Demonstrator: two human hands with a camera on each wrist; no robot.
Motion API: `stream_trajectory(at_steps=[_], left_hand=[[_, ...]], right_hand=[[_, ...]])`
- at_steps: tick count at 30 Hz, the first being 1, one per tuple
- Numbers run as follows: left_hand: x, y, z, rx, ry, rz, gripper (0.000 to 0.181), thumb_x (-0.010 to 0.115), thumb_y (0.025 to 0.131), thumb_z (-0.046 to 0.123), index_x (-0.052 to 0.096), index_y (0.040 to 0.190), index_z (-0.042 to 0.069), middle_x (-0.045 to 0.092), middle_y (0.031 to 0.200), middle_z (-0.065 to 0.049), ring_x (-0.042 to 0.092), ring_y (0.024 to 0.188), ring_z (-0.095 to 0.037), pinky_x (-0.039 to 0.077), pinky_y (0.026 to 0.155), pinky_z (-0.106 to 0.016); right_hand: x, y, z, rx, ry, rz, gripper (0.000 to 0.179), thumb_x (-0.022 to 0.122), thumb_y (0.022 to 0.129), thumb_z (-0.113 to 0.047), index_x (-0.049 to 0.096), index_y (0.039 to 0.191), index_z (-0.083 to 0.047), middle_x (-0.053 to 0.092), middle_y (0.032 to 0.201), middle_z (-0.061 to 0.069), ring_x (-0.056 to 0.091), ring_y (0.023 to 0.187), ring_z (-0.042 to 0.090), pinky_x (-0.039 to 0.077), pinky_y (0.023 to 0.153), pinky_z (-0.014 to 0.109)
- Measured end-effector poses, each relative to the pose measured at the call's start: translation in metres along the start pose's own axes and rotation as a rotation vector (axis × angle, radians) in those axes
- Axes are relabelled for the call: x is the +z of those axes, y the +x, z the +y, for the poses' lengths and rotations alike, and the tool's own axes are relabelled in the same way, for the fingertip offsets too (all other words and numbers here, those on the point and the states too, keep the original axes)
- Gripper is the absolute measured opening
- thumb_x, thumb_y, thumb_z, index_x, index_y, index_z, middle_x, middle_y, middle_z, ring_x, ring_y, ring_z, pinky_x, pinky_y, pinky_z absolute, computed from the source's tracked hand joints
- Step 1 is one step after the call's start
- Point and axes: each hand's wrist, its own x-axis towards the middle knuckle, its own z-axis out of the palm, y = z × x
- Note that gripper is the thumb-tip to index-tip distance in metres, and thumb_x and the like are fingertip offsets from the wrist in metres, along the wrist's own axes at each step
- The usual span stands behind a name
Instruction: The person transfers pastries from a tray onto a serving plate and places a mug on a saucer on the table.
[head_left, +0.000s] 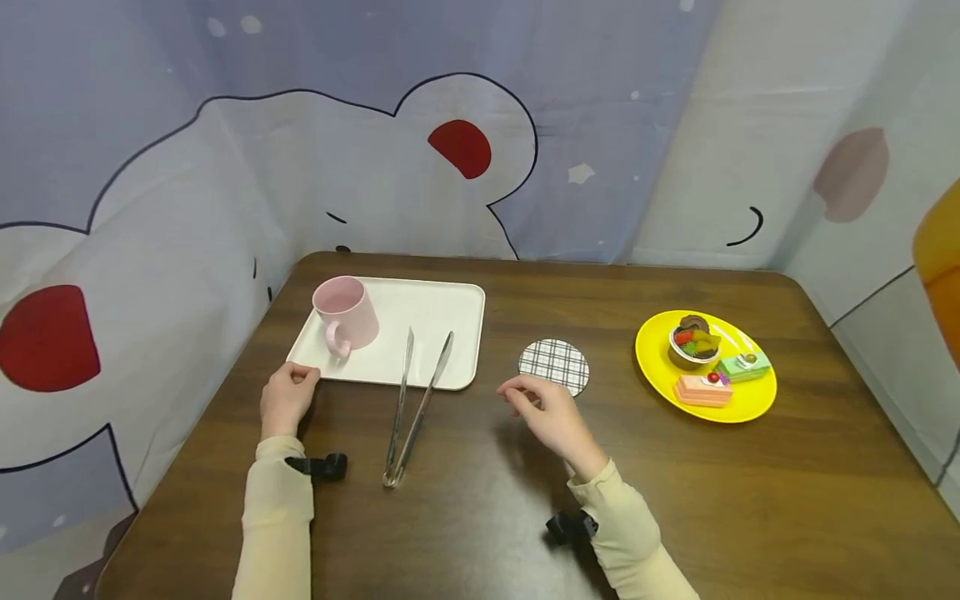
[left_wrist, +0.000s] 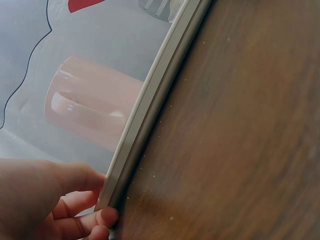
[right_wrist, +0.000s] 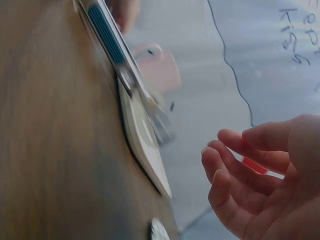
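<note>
My left hand point(head_left: 287, 398) pinches the near left corner of a white rectangular tray point(head_left: 427, 308). In the left wrist view, fingertips lie on both sides of its rim point(left_wrist: 135, 120). A pink mug point(head_left: 352, 312) stands on the tray's left part, its handle turned towards me. Metal tongs point(head_left: 419, 417) lie with their spread tips over the tray and their joined end on the table. My right hand point(head_left: 551, 414) hovers above the table beside a round checked coaster point(head_left: 555, 358); its fingers are loosely bent and nothing is between them.
A yellow plate point(head_left: 651, 371) on the right bears a dessert cup point(head_left: 692, 343), a pink cake slice point(head_left: 703, 392) and a green cake slice point(head_left: 742, 367). The brown wooden table point(head_left: 480, 517) meets a printed curtain point(head_left: 585, 125) at the back.
</note>
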Motion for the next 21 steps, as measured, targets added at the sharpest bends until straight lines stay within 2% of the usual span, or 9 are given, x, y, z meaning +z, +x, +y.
stream_trajectory(at_steps=[7,12,18,21], left_hand=[[0.000,0.002,0.000,0.002,0.006,-0.001,0.035,0.052,0.091,0.027,0.063,0.108,-0.002,0.065,0.100,-0.023,0.059,0.090,-0.035,0.039,0.071,-0.035],[0.000,0.002,0.000,0.004,0.015,0.004,0.035,0.052,0.091,0.027,0.064,0.107,-0.002,0.065,0.100,-0.022,0.059,0.090,-0.036,0.039,0.072,-0.036],[0.001,0.002,-0.001,0.002,0.017,0.001,0.035,0.052,0.091,0.027,0.063,0.107,-0.002,0.064,0.099,-0.022,0.058,0.090,-0.036,0.039,0.072,-0.037],[0.002,0.002,-0.001,0.002,0.014,0.006,0.035,0.052,0.091,0.027,0.063,0.108,-0.002,0.064,0.099,-0.022,0.058,0.090,-0.035,0.039,0.073,-0.036]], right_hand=[[-0.040,-0.013,0.018,0.062,-0.039,0.093,0.012,0.062,0.091,-0.006,0.072,0.097,-0.002,0.071,0.086,0.019,0.065,0.067,0.029,0.046,0.060,0.020],[-0.068,-0.022,0.034,0.133,-0.072,0.141,0.015,0.062,0.093,-0.011,0.071,0.099,-0.002,0.071,0.085,0.019,0.064,0.067,0.027,0.046,0.059,0.021],[-0.103,-0.037,0.054,0.236,-0.090,0.184,0.022,0.058,0.096,-0.015,0.068,0.107,0.001,0.070,0.088,0.022,0.063,0.066,0.016,0.048,0.061,0.019],[-0.122,-0.042,0.065,0.275,-0.095,0.258,0.025,0.056,0.097,-0.014,0.066,0.110,0.005,0.070,0.086,0.022,0.061,0.061,0.008,0.048,0.059,0.018]])
